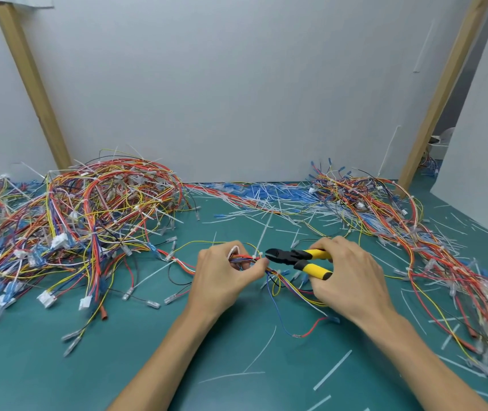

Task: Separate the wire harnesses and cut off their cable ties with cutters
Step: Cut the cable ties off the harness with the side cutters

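On the teal-green work mat (pixel 153 360), near its middle, a tied wire bundle meets the cutters.

The left hand (pixel 225 275) pinches a small harness of red, blue and yellow wires (pixel 244 257), held just above the mat. The right hand (pixel 348 277) grips the yellow-handled, black-nosed cutters (pixel 294 258), their tips just beside the white plastic cable tie (pixel 257 254) on that harness. A large tangled heap of multicoloured harnesses (pixel 88 209) lies at the left and a second heap (pixel 414 232) at the right.
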{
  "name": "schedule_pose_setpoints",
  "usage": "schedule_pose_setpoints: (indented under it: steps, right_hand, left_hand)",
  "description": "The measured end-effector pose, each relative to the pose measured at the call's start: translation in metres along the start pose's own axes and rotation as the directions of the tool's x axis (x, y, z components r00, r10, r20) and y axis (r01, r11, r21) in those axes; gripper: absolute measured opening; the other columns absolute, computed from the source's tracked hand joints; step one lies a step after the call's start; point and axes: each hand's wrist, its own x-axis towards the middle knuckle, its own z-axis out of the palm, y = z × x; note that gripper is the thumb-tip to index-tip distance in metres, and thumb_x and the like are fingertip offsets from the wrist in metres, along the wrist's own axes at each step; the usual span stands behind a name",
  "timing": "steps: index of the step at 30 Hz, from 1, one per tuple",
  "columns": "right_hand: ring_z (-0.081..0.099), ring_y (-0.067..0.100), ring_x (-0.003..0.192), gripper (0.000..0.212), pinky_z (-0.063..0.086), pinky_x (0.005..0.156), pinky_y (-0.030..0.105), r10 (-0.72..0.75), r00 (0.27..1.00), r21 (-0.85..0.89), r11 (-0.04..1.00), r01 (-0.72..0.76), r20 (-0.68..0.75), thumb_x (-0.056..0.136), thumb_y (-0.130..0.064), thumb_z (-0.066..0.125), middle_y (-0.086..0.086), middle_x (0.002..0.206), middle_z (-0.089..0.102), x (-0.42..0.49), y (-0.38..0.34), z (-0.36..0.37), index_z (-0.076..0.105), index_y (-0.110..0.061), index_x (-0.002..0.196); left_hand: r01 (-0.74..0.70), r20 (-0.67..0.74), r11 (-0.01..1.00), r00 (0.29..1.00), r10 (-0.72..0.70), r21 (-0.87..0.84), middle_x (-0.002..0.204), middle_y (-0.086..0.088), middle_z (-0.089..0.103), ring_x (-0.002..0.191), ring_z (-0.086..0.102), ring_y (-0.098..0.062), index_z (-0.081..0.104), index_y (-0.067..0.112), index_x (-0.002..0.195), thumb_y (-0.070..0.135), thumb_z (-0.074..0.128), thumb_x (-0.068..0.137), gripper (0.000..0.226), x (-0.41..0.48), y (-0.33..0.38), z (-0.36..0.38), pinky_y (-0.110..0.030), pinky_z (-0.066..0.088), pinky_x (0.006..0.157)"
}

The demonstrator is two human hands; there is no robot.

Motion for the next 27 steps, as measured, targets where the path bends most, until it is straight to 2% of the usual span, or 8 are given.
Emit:
schedule_pose_setpoints:
  steps: [4,10,15,20,24,27]
  right_hand:
    - [0.055,0.023,0.087,0.038,0.034,0.069,0.032,-0.041,0.999,-0.026,0.999,0.040,-0.015,0.064,-0.023,0.070,-0.010,0.090,0.060,-0.0016,-0.0033,0.0017,0.063,-0.035,0.100]
    - [0.053,0.022,0.085,0.038,0.032,0.068,0.031,-0.051,0.999,0.006,0.999,0.051,-0.015,0.063,-0.020,0.066,-0.011,0.086,0.057,-0.0028,-0.0052,0.0028,0.061,-0.034,0.098]
    - [0.053,0.022,0.081,0.025,0.031,0.064,0.031,-0.081,0.997,-0.002,0.997,0.081,0.003,0.063,-0.032,0.061,-0.011,0.079,0.058,-0.0035,-0.0075,0.0034,0.058,-0.033,0.087]
    - [0.051,0.022,0.068,0.018,0.024,0.055,0.026,-0.131,0.988,-0.028,0.991,0.129,-0.078,0.060,-0.039,0.055,-0.012,0.064,0.054,-0.0033,-0.0073,0.0026,0.058,-0.028,0.074]
    - [0.053,0.021,0.069,0.019,0.029,0.056,0.028,-0.146,0.989,-0.051,0.988,0.144,-0.038,0.062,-0.041,0.053,-0.010,0.067,0.057,-0.0002,-0.0053,0.0035,0.055,-0.026,0.074]
    - [0.051,0.021,0.071,0.019,0.027,0.057,0.029,-0.159,0.987,-0.071,0.985,0.158,-0.008,0.063,-0.039,0.052,-0.008,0.069,0.056,0.0019,-0.0035,0.0053,0.054,-0.026,0.076]
  left_hand:
    - [-0.033,0.035,0.999,0.999,0.033,-0.003,0.047,0.012,0.047,0.047,0.036,-0.006,0.050,0.020,0.053,0.025,0.078,0.069,0.033,-0.0026,0.0042,0.0029,-0.016,0.027,0.047]
    - [-0.072,0.058,0.997,0.996,0.072,-0.002,0.046,0.012,0.044,0.046,0.032,-0.008,0.046,0.023,0.052,0.026,0.080,0.072,0.040,-0.0045,0.0077,0.0041,-0.015,0.024,0.046]
    - [-0.079,0.079,0.997,0.994,0.078,0.016,0.045,0.011,0.041,0.048,0.029,-0.010,0.042,0.026,0.051,0.022,0.081,0.069,0.043,-0.0042,0.0090,0.0038,-0.016,0.023,0.046]
    - [-0.063,0.097,0.998,0.993,0.061,0.016,0.045,0.009,0.041,0.049,0.028,-0.011,0.043,0.023,0.052,0.021,0.081,0.068,0.041,-0.0039,0.0078,0.0035,-0.018,0.024,0.046]
    - [-0.018,0.112,1.000,0.994,0.019,-0.004,0.045,0.006,0.035,0.052,0.025,-0.012,0.044,0.018,0.052,0.023,0.083,0.068,0.042,-0.0040,0.0067,0.0042,-0.020,0.022,0.046]
    - [0.020,0.129,1.000,0.991,-0.021,0.009,0.044,0.007,0.034,0.052,0.025,-0.013,0.043,0.019,0.050,0.024,0.084,0.067,0.045,-0.0041,0.0065,0.0041,-0.021,0.023,0.045]
